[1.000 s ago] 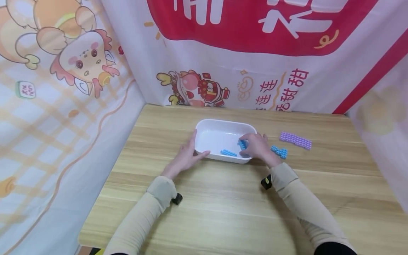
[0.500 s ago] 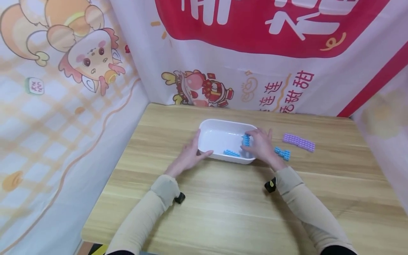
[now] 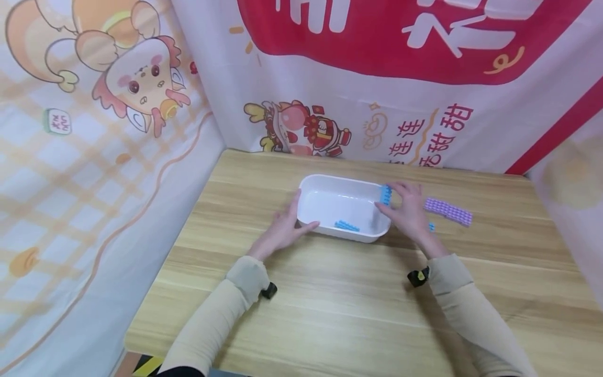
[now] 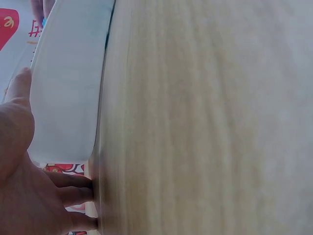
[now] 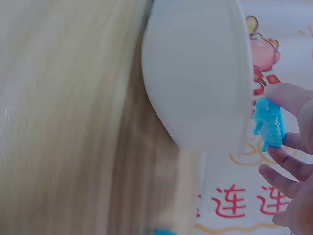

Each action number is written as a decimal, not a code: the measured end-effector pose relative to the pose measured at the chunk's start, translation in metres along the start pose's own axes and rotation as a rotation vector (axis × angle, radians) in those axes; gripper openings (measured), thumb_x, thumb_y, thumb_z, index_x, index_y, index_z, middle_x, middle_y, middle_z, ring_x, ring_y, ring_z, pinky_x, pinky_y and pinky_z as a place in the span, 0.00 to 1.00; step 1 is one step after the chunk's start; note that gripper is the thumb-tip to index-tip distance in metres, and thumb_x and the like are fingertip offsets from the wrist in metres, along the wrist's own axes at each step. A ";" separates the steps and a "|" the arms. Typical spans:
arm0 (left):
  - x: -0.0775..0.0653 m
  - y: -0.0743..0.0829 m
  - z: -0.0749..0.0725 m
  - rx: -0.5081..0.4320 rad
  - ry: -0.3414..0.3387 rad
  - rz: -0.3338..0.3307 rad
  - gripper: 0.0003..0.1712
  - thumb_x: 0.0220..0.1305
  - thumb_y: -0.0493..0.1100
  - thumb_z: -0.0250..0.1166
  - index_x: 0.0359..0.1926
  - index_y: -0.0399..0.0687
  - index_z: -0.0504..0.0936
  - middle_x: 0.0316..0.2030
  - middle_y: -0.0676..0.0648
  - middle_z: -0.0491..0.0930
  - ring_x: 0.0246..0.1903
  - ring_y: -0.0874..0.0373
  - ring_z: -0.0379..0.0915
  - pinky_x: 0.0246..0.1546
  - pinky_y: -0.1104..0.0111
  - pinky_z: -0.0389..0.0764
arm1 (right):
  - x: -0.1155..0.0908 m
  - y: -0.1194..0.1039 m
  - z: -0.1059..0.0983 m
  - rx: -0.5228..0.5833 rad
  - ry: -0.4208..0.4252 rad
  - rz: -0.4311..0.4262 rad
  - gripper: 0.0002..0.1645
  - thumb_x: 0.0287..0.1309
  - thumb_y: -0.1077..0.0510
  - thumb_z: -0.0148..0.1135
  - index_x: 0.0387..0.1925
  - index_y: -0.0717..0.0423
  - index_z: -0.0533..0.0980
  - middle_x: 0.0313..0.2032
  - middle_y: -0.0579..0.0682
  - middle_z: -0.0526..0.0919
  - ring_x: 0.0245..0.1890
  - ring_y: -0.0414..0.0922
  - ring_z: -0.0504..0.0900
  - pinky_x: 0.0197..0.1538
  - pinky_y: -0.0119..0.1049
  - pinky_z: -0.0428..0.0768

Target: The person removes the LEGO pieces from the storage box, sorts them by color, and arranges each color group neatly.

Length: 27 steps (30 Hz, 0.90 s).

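A white rectangular tray (image 3: 340, 234) stands on the wooden table. My left hand (image 3: 281, 230) rests round its near left corner, thumb on the front rim and straight fingers along the left end. In the left wrist view, the fingers (image 4: 76, 196) stretch past the tray's end down to the tabletop. My right hand (image 3: 409, 210) pinches a small blue knobbly piece (image 5: 270, 125) between thumb and fingertips, over the tray's right rim. Another blue knobbly piece (image 3: 347, 225) lies inside the tray near the front wall.
Right of the tray lies a purple knobbly strip (image 3: 448, 211). A further blue piece (image 3: 432, 226) shows just past my right wrist, mostly hidden by it. A printed cloth (image 3: 377, 63) hangs behind the table's far edge, and another cloth (image 3: 141, 199) runs along the left side.
My right hand has lifted the blue knobbly piece from inside the tray up and right to its right rim. The left hand stays at the tray's corner. The head view has shifted slightly.
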<state>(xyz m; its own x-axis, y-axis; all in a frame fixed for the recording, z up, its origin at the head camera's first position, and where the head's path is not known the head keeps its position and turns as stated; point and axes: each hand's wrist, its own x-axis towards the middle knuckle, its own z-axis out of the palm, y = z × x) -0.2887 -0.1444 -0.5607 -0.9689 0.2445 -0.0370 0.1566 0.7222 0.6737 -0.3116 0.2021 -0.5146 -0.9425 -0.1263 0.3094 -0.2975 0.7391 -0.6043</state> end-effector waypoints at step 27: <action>-0.001 0.001 0.000 -0.019 -0.007 -0.017 0.70 0.71 0.76 0.64 0.91 0.57 0.29 0.91 0.42 0.38 0.88 0.37 0.45 0.88 0.34 0.35 | -0.066 0.125 -0.095 -0.061 -0.078 0.177 0.39 0.71 0.55 0.75 0.70 0.78 0.72 0.60 0.81 0.77 0.59 0.77 0.78 0.58 0.59 0.86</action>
<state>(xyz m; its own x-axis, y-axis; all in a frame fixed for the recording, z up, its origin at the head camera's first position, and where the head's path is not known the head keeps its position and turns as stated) -0.2872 -0.1441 -0.5601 -0.9701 0.2368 -0.0534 0.1364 0.7138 0.6870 -0.2725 0.3654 -0.5411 -0.9889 -0.0401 0.1427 -0.1185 0.7928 -0.5979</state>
